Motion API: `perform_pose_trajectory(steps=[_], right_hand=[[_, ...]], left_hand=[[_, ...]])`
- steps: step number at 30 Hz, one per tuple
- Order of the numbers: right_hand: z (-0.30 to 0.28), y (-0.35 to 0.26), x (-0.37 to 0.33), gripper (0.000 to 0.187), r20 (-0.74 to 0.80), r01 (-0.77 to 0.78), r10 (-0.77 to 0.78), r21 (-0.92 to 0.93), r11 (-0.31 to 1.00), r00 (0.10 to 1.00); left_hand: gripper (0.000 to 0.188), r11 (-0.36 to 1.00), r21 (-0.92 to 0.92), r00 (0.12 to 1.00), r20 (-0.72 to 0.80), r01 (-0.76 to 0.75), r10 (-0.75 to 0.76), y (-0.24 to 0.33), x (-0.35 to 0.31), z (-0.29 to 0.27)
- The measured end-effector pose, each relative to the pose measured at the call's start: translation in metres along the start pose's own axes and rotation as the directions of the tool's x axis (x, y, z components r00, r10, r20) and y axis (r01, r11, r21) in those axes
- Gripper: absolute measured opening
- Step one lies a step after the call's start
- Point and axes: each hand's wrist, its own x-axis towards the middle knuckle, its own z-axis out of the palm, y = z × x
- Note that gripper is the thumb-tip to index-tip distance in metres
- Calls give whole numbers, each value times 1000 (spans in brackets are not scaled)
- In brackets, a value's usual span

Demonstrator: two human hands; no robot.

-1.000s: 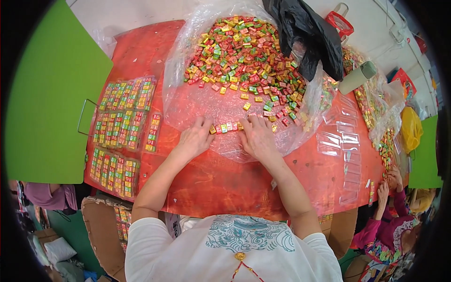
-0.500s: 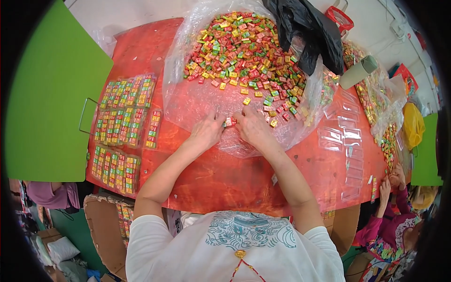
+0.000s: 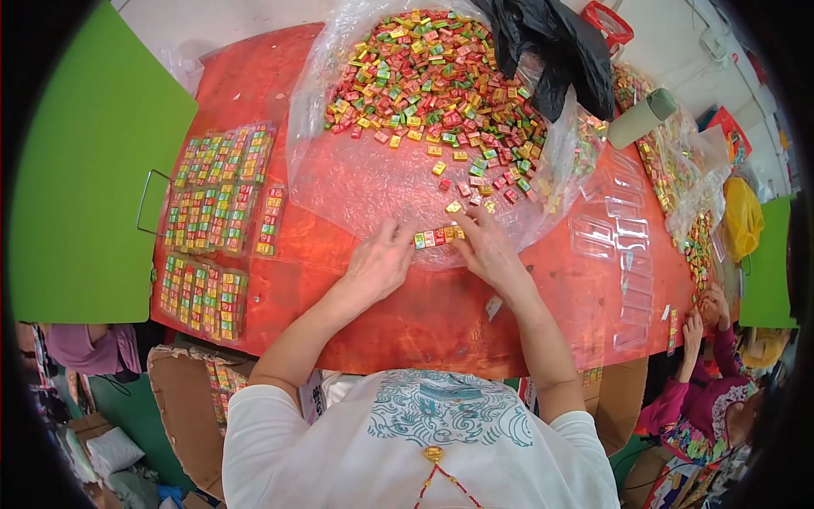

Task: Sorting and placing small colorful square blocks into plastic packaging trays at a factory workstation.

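A short row of small foil-wrapped blocks, red, green, white and yellow, lies on the clear plastic sheet between my hands. My left hand is closed at the row's left end, thumb and fingertips drawn together. At the other end my right hand has its fingers bent against the last yellow block. Just beyond the right fingertips lie loose yellow blocks. Farther off, a large heap of the same blocks spreads over the plastic sheet.
Filled clear trays of blocks stand in rows at the left. Empty clear trays lie at the right, near a pale green bottle. A black plastic bag covers the heap's far right edge. At far right, a co-worker's hands handle blocks.
My hands have drawn apart and come nearer my body. The row between them now shows several blocks where only a few showed before.
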Motion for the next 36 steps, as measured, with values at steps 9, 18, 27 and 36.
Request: perform_pose_trajectory(steps=[9,18,27,36], right_hand=[[21,11,-11,17,-86,7,-20,-149,989,996],[24,-9,-10,33,16,132,-138,-429,894,990],[20,10,-15,32,-154,-33,61,178,983,986],[24,11,-35,31,-136,-117,136,139,983,981]], left_hand=[[78,978,167,987,123,-122,102,-2,-9,20],[84,969,209,975,205,-130,87,-10,-9,30],[64,416,-897,986,98,146,-135,-47,0,14],[56,962,125,970,22,-245,244,-8,18,25]])
